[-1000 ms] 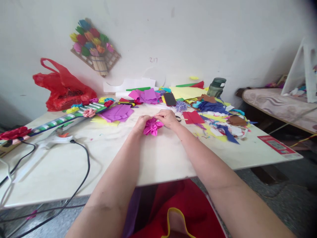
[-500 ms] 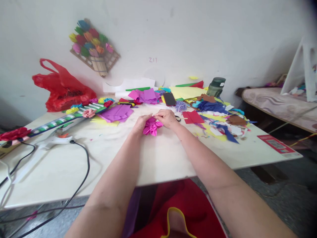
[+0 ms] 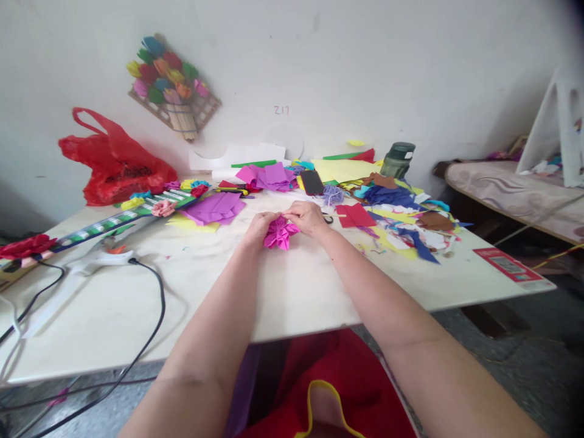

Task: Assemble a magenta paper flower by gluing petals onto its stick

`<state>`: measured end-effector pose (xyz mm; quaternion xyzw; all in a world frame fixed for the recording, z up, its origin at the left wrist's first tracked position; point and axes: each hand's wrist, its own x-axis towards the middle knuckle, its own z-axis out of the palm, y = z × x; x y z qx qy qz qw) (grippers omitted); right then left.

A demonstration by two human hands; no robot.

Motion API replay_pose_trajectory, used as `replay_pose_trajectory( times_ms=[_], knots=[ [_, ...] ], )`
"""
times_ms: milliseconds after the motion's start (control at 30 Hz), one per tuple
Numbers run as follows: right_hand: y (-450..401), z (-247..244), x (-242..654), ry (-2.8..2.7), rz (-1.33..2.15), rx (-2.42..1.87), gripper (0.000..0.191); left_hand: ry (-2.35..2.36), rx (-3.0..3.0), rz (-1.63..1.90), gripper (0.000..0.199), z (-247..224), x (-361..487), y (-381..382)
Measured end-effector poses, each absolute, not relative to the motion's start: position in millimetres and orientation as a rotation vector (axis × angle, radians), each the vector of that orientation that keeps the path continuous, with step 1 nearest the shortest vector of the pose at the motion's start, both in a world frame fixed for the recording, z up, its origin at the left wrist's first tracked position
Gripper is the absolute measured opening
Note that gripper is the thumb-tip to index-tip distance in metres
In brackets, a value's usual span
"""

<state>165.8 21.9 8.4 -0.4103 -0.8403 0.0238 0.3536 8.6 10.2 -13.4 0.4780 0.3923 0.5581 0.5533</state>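
A bright pink paper flower [image 3: 279,234] with pointed, crinkled petals is held just over the white table [image 3: 310,292]. My left hand [image 3: 261,229] is closed on its left side. From the upper right, my right hand [image 3: 306,217] pinches at the flower's top edge, thumb and fingers together. The fingertips of both hands meet there, and they hide part of the flower. Just right of my right hand lie black scissor handles [image 3: 327,218] and a piece of red paper [image 3: 356,215].
Purple sheets [image 3: 214,208] lie to the left, with a glue gun [image 3: 107,258] and its black cable nearer. Behind are a phone [image 3: 312,182], purple yarn [image 3: 333,194] and a green bottle [image 3: 398,159]. Colored scraps [image 3: 406,222] spread on the right; a red bag [image 3: 114,161] stands back left.
Hardly anything differs. Both hands stay on the pink flower in nearly the same place, with only a slight shift of the right fingers.
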Motion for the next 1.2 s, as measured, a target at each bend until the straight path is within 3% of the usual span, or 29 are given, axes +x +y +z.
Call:
replay_pose_trajectory(
  times_ms=[633, 1200],
  knots=[
    [30, 2, 170, -2.099, 0.293, -0.933, 0.018, 0.921, 1.116, 1.298, 0.018, -14, 7, 9],
    [30, 6, 177, -2.178, 0.377, -1.075, 0.018, 0.874, 1.145, 1.274, 0.018, -17, 4, 13]
  ],
)
